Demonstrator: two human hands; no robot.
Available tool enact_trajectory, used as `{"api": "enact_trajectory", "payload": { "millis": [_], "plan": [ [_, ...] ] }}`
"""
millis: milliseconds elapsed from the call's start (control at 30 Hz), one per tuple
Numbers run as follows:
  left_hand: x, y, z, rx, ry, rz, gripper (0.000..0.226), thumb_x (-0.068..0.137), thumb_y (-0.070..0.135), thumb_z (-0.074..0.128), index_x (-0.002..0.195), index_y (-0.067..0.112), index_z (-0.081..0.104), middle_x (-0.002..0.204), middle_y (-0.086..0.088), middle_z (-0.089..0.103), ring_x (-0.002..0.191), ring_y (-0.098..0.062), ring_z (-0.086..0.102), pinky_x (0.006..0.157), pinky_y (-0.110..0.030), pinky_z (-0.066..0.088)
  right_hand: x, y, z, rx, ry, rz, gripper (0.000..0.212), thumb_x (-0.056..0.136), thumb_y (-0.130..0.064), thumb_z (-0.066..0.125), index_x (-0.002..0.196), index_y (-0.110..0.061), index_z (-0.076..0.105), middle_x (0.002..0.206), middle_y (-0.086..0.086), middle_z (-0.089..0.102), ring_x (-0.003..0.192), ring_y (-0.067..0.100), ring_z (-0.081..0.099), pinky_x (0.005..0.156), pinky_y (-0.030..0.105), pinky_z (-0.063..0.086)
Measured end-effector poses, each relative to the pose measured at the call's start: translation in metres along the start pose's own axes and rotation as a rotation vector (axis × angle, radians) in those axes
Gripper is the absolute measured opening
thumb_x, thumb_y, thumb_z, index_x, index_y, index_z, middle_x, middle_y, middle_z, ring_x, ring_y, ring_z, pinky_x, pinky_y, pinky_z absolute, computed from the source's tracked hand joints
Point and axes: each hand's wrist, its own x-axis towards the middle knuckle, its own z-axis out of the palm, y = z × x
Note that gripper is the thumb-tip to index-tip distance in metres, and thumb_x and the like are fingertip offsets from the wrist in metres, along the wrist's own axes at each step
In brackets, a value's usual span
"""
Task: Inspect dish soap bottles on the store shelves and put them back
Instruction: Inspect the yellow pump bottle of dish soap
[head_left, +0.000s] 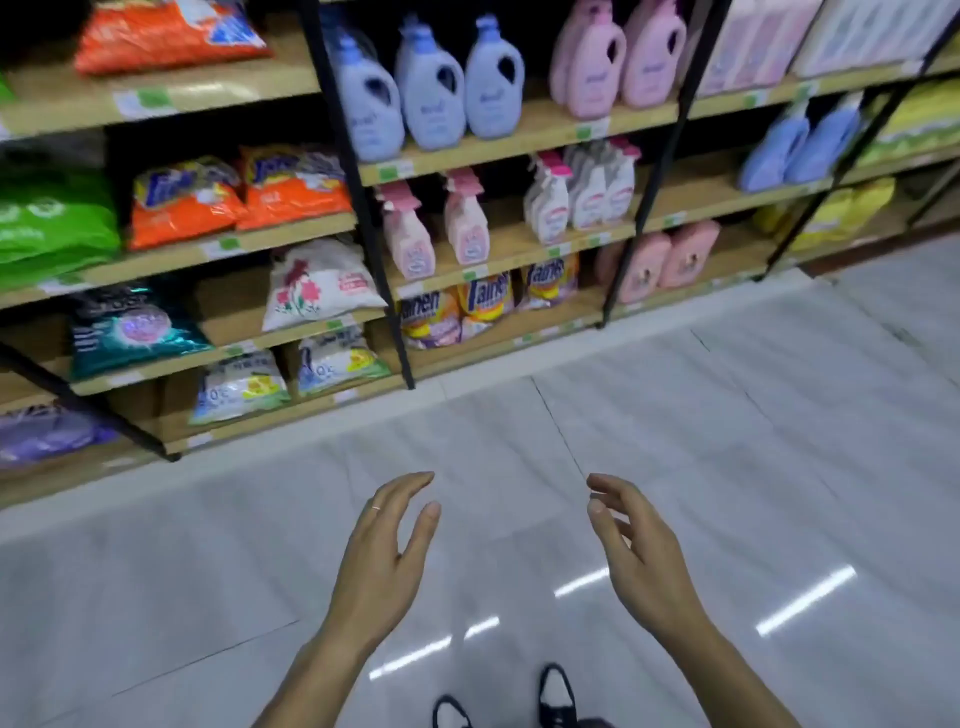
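Blurred labels hide what the shelf bottles (434, 88) are; left hand (382, 561) and right hand (641, 556) hang spread, empty.

labels on the blue bottles (431, 88) and pink spray bottles (410, 234) are too blurred to read. the green bag (47, 223) is cut by the left edge; black shoes (556, 696) by the bottom.

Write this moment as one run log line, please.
left hand: open, holds nothing | right hand: open, holds nothing | both over pale tiled floor | lilac plastic handled bottles on wooden shelf
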Motion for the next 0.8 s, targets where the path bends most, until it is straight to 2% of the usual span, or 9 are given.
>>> {"api": "enact_trajectory", "payload": {
  "millis": [67,133,200,233,300,433,600,700,800],
  "plan": [
    [0.010,0.007,0.011,0.023,-0.068,0.043,0.040,0.107,0.052,0.049,0.146,0.043,0.058,0.146,0.034,0.052,0.140,0.011,0.044,0.116,-0.020,0.035,0.000,0.001,-0.012,0.010,0.035,0.040,0.031,0.110,-0.035,0.054,0.140,-0.035,0.060,0.137,-0.021,0.062,0.126,0.001,0.060,0.105,0.040,0.055],
    [0.023,0.017,0.025,0.044,-0.124,0.087,0.040,0.108,0.049,0.049,0.147,0.041,0.058,0.147,0.030,0.053,0.141,0.007,0.045,0.115,-0.014,0.033,0.000,0.003,-0.028,0.020,0.071,0.029,0.031,0.110,-0.033,0.054,0.140,-0.035,0.060,0.137,-0.022,0.061,0.127,-0.002,0.058,0.103,0.028,0.053],
    [0.040,0.035,0.042,0.042,-0.179,0.124,0.039,0.108,0.052,0.048,0.145,0.045,0.056,0.146,0.034,0.052,0.140,0.010,0.045,0.110,-0.002,0.029,0.005,0.006,-0.048,0.011,0.118,0.021,0.032,0.110,-0.032,0.053,0.141,-0.034,0.059,0.137,-0.023,0.061,0.127,-0.005,0.057,0.099,0.012,0.045],
    [0.050,0.045,0.051,0.037,-0.201,0.141,0.039,0.108,0.054,0.047,0.145,0.046,0.056,0.145,0.038,0.050,0.139,0.011,0.044,0.107,0.001,0.029,0.010,0.007,-0.058,0.011,0.139,0.017,0.032,0.110,-0.032,0.053,0.142,-0.033,0.059,0.137,-0.023,0.061,0.127,-0.005,0.057,0.098,0.011,0.044],
    [0.072,0.063,0.072,0.030,-0.245,0.166,0.039,0.108,0.055,0.047,0.146,0.048,0.055,0.144,0.042,0.049,0.138,0.013,0.045,0.104,0.000,0.031,0.023,0.012,-0.082,0.015,0.180,0.014,0.032,0.110,-0.031,0.052,0.142,-0.031,0.059,0.137,-0.022,0.062,0.128,-0.006,0.057,0.101,0.012,0.043],
    [0.119,0.110,0.124,0.044,-0.298,0.250,0.040,0.108,0.057,0.047,0.147,0.049,0.054,0.143,0.042,0.049,0.137,0.012,0.046,0.101,0.002,0.033,0.061,0.030,-0.136,0.071,0.280,0.013,0.031,0.111,-0.030,0.052,0.140,-0.032,0.061,0.135,-0.021,0.063,0.125,-0.009,0.057,0.096,0.004,0.042],
    [0.182,0.187,0.205,0.072,-0.338,0.314,0.036,0.109,0.057,0.049,0.145,0.052,0.054,0.141,0.042,0.051,0.137,0.010,0.049,0.101,-0.003,0.037,0.119,0.050,-0.224,0.118,0.352,-0.001,0.032,0.111,-0.029,0.053,0.142,-0.032,0.060,0.138,-0.021,0.062,0.128,-0.006,0.057,0.100,0.009,0.043],
    [0.212,0.234,0.253,0.090,-0.353,0.363,0.035,0.108,0.061,0.048,0.143,0.061,0.050,0.139,0.049,0.049,0.132,0.021,0.046,0.100,-0.012,0.041,0.151,0.057,-0.283,0.133,0.388,-0.013,0.032,0.111,-0.030,0.052,0.142,-0.035,0.058,0.138,-0.025,0.061,0.128,-0.009,0.055,0.100,0.011,0.044],
    [0.241,0.280,0.299,0.100,-0.374,0.397,0.031,0.107,0.063,0.047,0.136,0.072,0.045,0.133,0.060,0.042,0.124,0.032,0.041,0.092,-0.011,0.042,0.183,0.065,-0.339,0.140,0.437,-0.016,0.032,0.111,-0.030,0.053,0.142,-0.034,0.058,0.139,-0.027,0.060,0.129,-0.009,0.055,0.101,0.013,0.044]
  ]
}}
